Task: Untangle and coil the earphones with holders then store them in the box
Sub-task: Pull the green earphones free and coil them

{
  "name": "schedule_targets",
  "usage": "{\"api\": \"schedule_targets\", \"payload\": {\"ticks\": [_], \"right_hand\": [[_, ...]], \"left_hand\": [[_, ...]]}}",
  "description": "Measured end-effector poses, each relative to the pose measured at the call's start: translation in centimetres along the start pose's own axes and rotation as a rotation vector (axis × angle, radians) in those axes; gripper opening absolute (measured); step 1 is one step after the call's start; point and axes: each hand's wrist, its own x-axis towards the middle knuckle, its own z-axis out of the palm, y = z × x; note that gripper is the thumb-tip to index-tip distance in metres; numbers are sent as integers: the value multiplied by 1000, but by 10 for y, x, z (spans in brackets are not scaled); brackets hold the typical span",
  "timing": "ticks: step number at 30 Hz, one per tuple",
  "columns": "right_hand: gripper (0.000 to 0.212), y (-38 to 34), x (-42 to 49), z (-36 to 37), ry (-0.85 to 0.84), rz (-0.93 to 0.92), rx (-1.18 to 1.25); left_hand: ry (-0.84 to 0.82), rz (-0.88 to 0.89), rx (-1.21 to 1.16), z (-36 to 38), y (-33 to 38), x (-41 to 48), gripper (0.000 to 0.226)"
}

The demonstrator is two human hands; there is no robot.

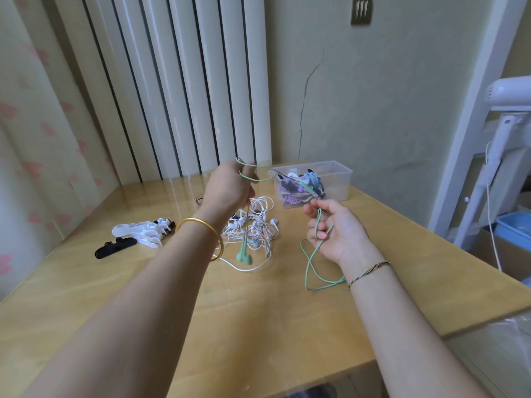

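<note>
My left hand (230, 186) is raised above the table and grips a green earphone cable (311, 259), which loops round its fingers. The cable's two green earbuds (243, 255) dangle below that hand. My right hand (334, 229) pinches the same cable lower down, near its plug, and a slack loop hangs from it to the table. Under my left hand lies a tangle of white earphones (255, 225). White holders (140, 231) and a black holder (115, 248) lie to the left. A clear plastic box (336, 179) behind holds several coiled earphones.
The wooden table (258, 311) ends at a front edge low in the frame and a right edge near a white stand (488, 173). A small black loop (200, 199) lies beyond the tangle. A white radiator (178, 81) and a curtain stand behind.
</note>
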Motion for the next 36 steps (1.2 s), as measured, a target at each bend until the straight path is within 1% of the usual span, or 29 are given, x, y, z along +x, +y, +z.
{"api": "schedule_targets", "payload": {"ticks": [3, 7, 10, 14, 15, 18, 20, 23, 24, 26, 27, 30, 32, 34, 36], "right_hand": [[18, 0, 0, -2, 9, -9, -5], [17, -5, 1, -6, 49, -41, -60], [16, -14, 2, -12, 105, -88, -170], [15, -26, 3, -20, 146, -144, -279], [14, -28, 2, -22, 152, -154, -305], [14, -31, 2, -27, 173, -191, -433], [14, -31, 3, -30, 214, -236, -530], [13, -33, 5, -34, 317, -339, -574], [14, -34, 6, -35, 335, -369, -553], [15, -38, 8, -36, 327, -392, -494], [15, -39, 8, -35, 311, -387, -468], [15, -42, 6, -35, 243, -333, -386], [17, -44, 4, -36, 192, -321, -345], [19, -45, 1, -37, 149, -336, -307], [19, -46, -1, -37, 102, -362, -257]], "left_hand": [[-74, 44, -194, 2, 6, -6, 35], [-176, 114, -326, 4, 23, -15, 37], [-286, 55, -354, 5, 33, -16, 36], [-511, -89, -369, 7, 37, -20, 38], [-558, -119, -339, 7, 37, -22, 38], [-648, -164, -96, 15, 33, -30, 28], [-714, -205, -26, 23, 26, -35, 22], [-818, -274, -53, 32, 15, -40, 27], [-860, -283, -70, 34, 13, -42, 24], [-979, -292, -93, 36, 12, -46, 9], [-1061, -299, -105, 36, 12, -48, 8], [-1367, -311, -105, 36, 11, -51, 36], [-1486, -258, -26, 38, 10, -51, 42], [-1467, -180, 109, 44, 8, -48, 42], [-1354, -26, 271, 51, 7, -46, 46]]}}
